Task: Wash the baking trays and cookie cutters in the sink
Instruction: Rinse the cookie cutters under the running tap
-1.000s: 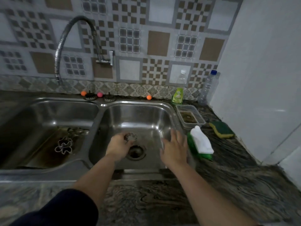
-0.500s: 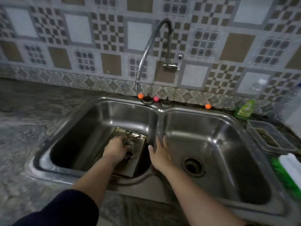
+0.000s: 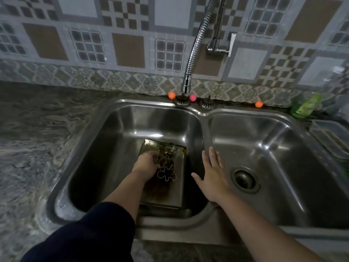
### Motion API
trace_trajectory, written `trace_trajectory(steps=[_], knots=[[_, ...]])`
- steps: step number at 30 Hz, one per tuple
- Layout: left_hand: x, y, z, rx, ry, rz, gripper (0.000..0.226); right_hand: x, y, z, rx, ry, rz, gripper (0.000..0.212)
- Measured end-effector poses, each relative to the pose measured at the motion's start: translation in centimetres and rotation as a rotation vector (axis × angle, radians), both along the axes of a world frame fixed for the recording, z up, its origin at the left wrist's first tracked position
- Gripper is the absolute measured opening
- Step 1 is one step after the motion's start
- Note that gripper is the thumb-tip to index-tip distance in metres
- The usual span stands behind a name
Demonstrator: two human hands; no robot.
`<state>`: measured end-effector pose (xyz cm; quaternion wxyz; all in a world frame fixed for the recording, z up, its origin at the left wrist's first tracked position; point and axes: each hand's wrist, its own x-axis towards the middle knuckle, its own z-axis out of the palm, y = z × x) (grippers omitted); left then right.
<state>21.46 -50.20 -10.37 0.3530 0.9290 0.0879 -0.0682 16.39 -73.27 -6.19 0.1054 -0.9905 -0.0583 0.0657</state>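
Observation:
A dirty rectangular baking tray (image 3: 175,195) lies flat in the left basin of a steel double sink (image 3: 120,129). Metal cookie cutters lie on the tray; one figure-shaped cutter (image 3: 167,173) is plainly visible. My left hand (image 3: 146,163) reaches down onto the tray with its fingers curled on a small cookie cutter (image 3: 156,159), right beside the other cutters. My right hand (image 3: 212,176) hovers flat, fingers spread, over the divider between the basins and holds nothing.
The flexible steel faucet (image 3: 192,59) hangs over the back rim of the left basin. The right basin shows its drain (image 3: 245,179). A green dish soap bottle (image 3: 306,105) and a clear plastic container (image 3: 332,137) stand at the right. Small coloured balls sit on the back rim.
My left hand carried a small cutter from the right basin to the tray in the left basin. My right hand moved from the counter side to the sink divider. The view swung left.

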Motion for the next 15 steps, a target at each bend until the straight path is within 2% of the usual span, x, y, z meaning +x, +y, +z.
trace_trajectory(steps=[5, 8, 10, 15], knots=[[0.9, 0.2, -0.1, -0.092, 0.013, 0.005, 0.046, -0.1, 0.1, 0.3, -0.023, 0.004, -0.005, 0.083], [1.0, 0.2, 0.7, -0.132, -0.049, 0.007, 0.037, -0.4, 0.1, 0.0, -0.022, 0.023, -0.012, 0.084], [1.2, 0.0, 2.4, -0.186, -0.128, 0.034, 0.030, -0.5, 0.2, 0.0, -0.035, 0.032, -0.010, 0.084], [2.4, -2.0, 11.0, -0.248, -0.463, 0.033, 0.038, 0.3, 0.4, 1.2, -0.022, 0.111, -0.005, 0.077]])
